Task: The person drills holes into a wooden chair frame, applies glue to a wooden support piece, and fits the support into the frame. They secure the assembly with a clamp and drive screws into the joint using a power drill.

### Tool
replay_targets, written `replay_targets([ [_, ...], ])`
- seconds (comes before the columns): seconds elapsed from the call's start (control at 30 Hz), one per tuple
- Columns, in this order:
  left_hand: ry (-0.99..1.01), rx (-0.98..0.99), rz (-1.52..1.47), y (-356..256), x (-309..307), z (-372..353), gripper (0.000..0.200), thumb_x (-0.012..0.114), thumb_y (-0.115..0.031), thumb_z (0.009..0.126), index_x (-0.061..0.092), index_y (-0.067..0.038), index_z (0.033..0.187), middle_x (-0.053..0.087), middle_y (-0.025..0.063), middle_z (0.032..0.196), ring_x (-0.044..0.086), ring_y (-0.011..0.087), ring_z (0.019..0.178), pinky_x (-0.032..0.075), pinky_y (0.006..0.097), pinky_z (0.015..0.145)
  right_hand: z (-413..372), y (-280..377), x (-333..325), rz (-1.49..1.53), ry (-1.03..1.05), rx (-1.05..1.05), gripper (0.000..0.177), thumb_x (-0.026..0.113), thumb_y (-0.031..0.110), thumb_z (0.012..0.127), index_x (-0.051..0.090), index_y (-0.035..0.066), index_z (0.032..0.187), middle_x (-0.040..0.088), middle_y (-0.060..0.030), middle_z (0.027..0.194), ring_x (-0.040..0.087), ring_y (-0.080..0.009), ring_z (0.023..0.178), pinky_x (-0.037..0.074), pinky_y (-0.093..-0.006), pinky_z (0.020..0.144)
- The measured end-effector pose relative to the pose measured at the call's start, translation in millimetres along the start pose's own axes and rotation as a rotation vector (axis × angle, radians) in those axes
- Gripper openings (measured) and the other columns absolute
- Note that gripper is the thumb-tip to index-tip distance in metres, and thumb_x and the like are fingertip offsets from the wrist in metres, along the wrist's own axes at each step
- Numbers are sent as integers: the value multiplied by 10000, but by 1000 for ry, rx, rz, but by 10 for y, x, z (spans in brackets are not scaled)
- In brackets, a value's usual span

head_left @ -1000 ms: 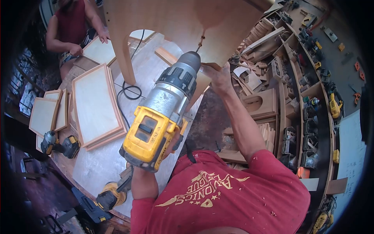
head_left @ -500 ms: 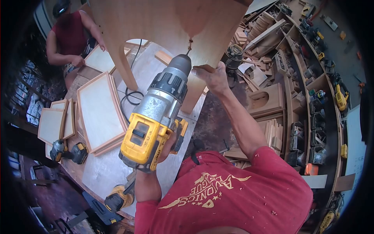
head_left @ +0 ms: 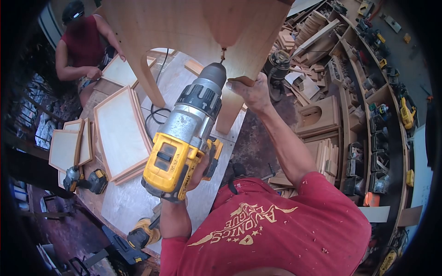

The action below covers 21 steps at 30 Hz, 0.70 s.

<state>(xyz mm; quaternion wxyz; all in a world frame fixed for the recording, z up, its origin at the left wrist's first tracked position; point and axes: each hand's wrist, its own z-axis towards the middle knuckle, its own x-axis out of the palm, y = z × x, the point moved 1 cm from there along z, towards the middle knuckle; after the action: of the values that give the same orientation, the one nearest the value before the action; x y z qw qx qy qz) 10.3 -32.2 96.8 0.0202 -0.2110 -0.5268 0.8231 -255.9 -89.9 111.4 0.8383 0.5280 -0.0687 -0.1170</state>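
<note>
My left hand (head_left: 197, 174) is wrapped around the handle of a yellow and black DeWalt cordless drill (head_left: 171, 158), partly hidden behind its body. The drill points up and away, its thin bit (head_left: 223, 59) meeting a wooden panel (head_left: 184, 30) at a small hole with wood shavings around it. My right hand (head_left: 253, 94) grips the lower edge of that panel near the chuck, with the thumb on the near side and the other fingers mostly hidden. The panel has an arched cut-out and leg-like parts standing on the work table (head_left: 122, 202).
Framed panels (head_left: 122, 131) lie stacked on the table's left, near an impact driver (head_left: 72, 178) and a yellow sander (head_left: 142, 233). Another person (head_left: 85, 50) holds a framed panel at upper left. Wood offcuts (head_left: 317, 73) and tool shelves (head_left: 368, 119) fill the right.
The view has shifted slightly, so the background sits a little further right. Both hands keep their holds, and slightly less of the drill bit shows before the panel.
</note>
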Motion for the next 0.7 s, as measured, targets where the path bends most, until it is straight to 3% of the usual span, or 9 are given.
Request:
replay_targets([
  [0.17,33,-68,38,68,79,78,417,773,-191,794,640,-95,1177,668,66,1091,645,258,1002,497,399,872,-27,9,31,13,-24,22,161,736,48,813,710,2,965,718,-38,884,646,-89,803,522,-260,715],
  [0.3,-23,-39,-101,131,133,165,376,772,-173,806,645,-79,1146,667,60,1063,646,239,951,502,384,827,21,120,-45,-77,47,21,166,735,41,815,706,1,973,716,-40,897,647,-92,820,526,-264,731],
  [0.4,-26,-52,-98,25,102,101,373,732,-150,827,620,-42,1166,645,39,935,611,154,803,474,299,703,21,52,-48,15,71,-8,172,733,31,816,701,0,982,713,-41,903,648,-93,833,529,-265,744],
  [0.53,-91,-277,-325,-145,59,-237,490,711,-206,813,546,5,1224,576,-1,741,527,67,643,392,196,567,-3,-10,-84,43,75,-19,191,739,42,815,694,0,997,708,-40,904,643,-92,834,524,-266,749],
  [0.63,-114,-429,-435,-133,-109,-673,579,752,-245,775,536,14,1246,581,11,766,542,76,668,402,197,567,-1,-73,-71,-28,45,-13,213,754,82,812,689,-4,996,703,-43,903,635,-93,829,515,-269,745],
  [0.7,-151,-468,-237,172,-141,-1089,635,764,-245,756,523,21,1279,588,14,846,561,97,729,447,228,618,-11,-54,-33,-56,15,-8,232,764,109,808,687,-5,994,698,-41,898,629,-97,832,508,-271,743],
])
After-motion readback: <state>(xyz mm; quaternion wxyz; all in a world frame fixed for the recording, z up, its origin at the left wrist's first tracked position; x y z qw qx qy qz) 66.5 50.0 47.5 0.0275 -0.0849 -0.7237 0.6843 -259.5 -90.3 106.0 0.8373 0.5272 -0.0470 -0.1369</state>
